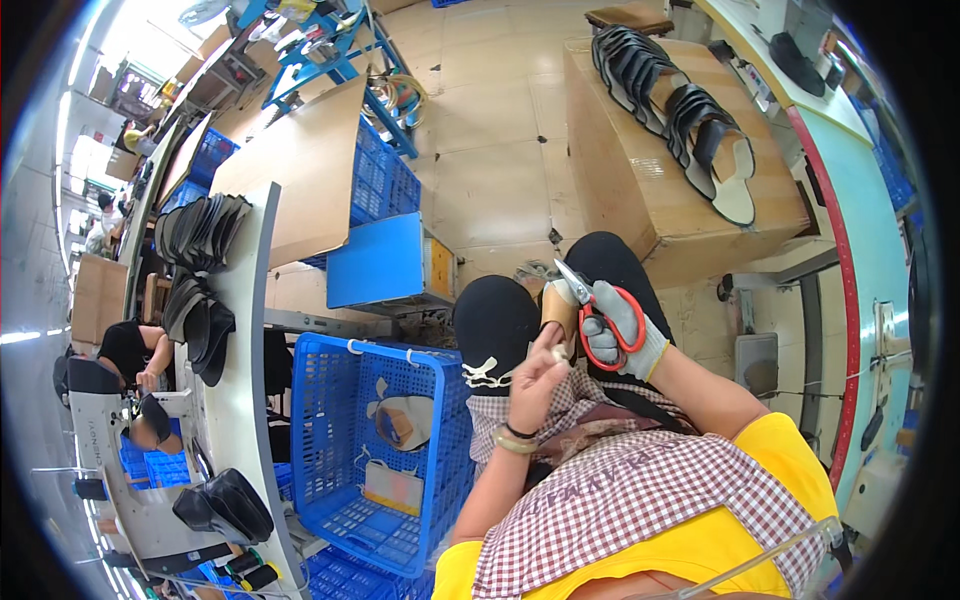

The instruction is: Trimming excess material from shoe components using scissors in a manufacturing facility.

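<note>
Between my knees is a tan, curved shoe piece point(559, 305). My left hand point(540, 385), bare with a bracelet at the wrist, has its fingers drawn together at the piece's lower end; something small and whitish shows at the fingertips. In a grey work glove, my right hand point(615, 335) grips red-handled scissors point(632, 325). Their metal blades point up and to the left, just beside the tan piece. Part of the piece is hidden behind the scissors and fingers. White cord ends point(484, 373) lie over my left thigh.
A blue plastic basket point(455, 440) stands at my left with pale shoe pieces point(404, 422) inside. Past it, a narrow bench point(245, 340) carries dark shoe parts. Sandal uppers point(690, 120) line a cardboard box point(620, 190) ahead right. A red-edged table point(830, 200) bounds the right.
</note>
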### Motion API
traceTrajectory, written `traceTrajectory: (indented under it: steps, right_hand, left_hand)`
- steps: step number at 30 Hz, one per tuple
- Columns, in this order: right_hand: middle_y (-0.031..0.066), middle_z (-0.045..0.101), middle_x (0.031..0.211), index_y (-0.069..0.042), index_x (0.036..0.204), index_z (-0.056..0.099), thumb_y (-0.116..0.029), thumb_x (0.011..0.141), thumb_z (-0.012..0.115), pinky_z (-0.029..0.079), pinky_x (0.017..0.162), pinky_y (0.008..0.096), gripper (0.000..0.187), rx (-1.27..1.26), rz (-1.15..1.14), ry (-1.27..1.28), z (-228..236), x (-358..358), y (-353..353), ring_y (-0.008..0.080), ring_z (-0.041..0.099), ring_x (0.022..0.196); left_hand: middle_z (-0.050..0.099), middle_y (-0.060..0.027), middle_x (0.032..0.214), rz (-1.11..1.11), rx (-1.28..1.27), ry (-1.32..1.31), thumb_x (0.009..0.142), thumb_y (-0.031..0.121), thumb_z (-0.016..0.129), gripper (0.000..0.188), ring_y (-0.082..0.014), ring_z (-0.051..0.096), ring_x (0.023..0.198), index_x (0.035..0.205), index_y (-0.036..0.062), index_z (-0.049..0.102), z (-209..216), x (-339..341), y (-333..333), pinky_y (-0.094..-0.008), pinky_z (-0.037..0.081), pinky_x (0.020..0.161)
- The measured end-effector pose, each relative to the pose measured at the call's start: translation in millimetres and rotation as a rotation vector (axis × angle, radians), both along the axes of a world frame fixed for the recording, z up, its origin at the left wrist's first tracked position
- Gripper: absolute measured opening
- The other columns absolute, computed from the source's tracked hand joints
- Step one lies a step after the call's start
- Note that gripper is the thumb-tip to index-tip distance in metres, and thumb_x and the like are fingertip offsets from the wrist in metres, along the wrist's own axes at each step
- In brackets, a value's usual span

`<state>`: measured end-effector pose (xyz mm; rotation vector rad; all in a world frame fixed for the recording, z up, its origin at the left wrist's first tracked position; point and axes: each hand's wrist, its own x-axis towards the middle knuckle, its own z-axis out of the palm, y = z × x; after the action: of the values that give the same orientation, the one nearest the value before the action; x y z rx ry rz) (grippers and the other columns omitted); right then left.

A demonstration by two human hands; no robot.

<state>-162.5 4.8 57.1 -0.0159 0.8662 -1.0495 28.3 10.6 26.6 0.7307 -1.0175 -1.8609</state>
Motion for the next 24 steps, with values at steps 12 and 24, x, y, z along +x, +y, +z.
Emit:
traceTrajectory:
  steps: [12, 24]
  right_hand:
    - [-0.0020, 0.053, 0.068, -0.018, 0.121, 0.048, -0.046, 0.096, 0.046, 0.034, 0.037, 0.0196, 0.038, -0.087, 0.055, 0.129, -8, -23, 27, 0.0061, 0.040, 0.044]
    - [0.0011, 0.057, 0.071, -0.005, 0.132, 0.041, -0.030, 0.093, 0.056, 0.036, 0.040, 0.0211, 0.049, -0.416, 0.096, 0.153, -27, -47, 49, 0.0081, 0.046, 0.046]
  left_hand:
    - [0.036, -0.0273, 0.140, 0.698, -0.963, -1.690, 0.076, 0.004, 0.066, 0.069, -0.0400, 0.029, 0.134, 0.139, -0.0030, 0.036, 60, 66, -122, -0.0436, 0.022, 0.112]
    - [0.067, -0.0035, 0.099, -1.029, -0.184, -0.510, 0.076, 0.008, 0.074, 0.036, -0.0124, 0.060, 0.090, 0.110, 0.0022, 0.062, -24, -34, -98, -0.0296, 0.049, 0.079]
